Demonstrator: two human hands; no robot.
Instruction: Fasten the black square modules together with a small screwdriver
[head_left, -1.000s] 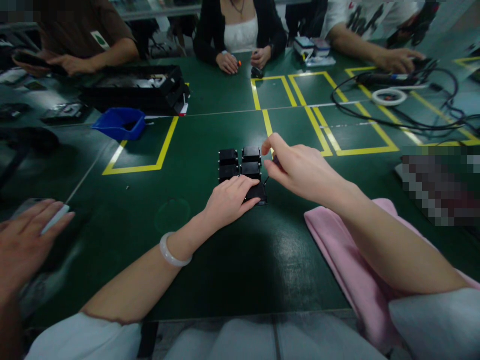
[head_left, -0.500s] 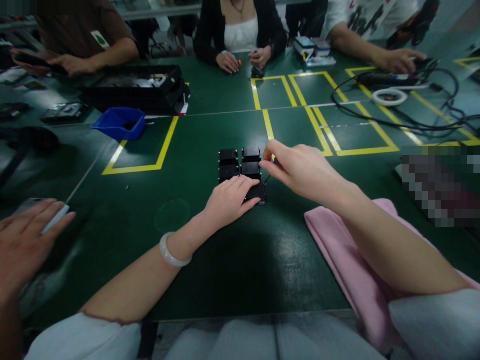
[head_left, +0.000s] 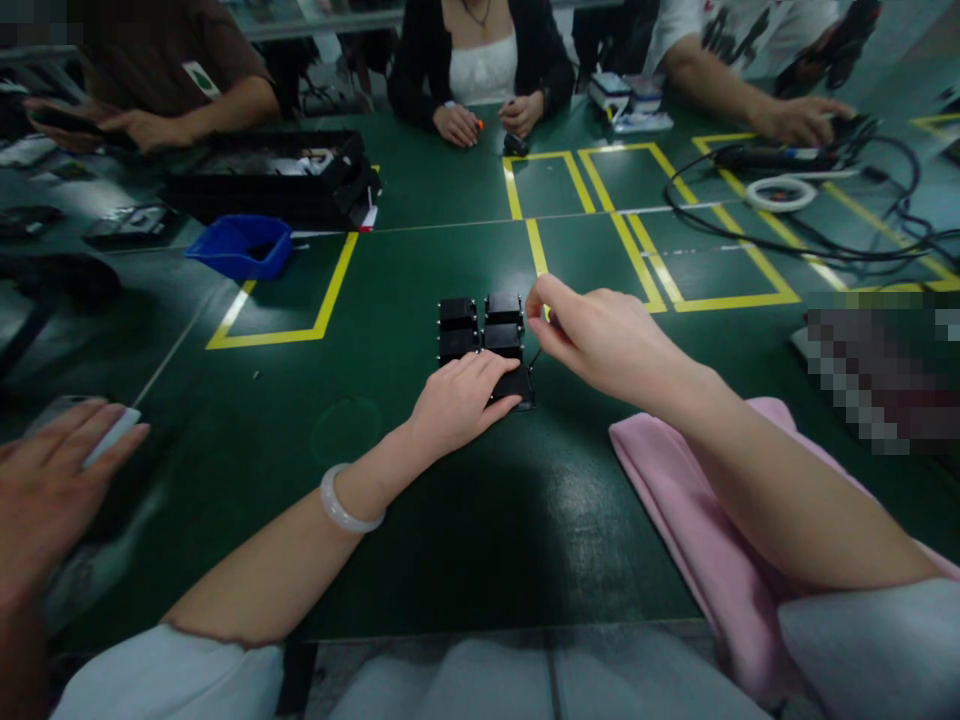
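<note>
Several small black blocks with shiny screw-like studs along their sides stand in two columns on the green table. My left hand lies over the near end of the group, its thumb and fingers gripping the nearest black block from both sides. The block beneath that palm is partly hidden. Right beside it, my right hand is closed in a pinch around a thin screwdriver. The dark shaft of the screwdriver slants down to the right edge of the nearest block; its handle is mostly hidden by the fingers.
A pink cloth lies under my right forearm. Another person's hand rests on a pale object at left. Further off are a blue scoop-shaped bin, black trays, coiled cables and co-workers across the table.
The pinched fingers of my right hand have shifted very slightly, tilting around the screwdriver. My left hand and the blocks stay in place.
</note>
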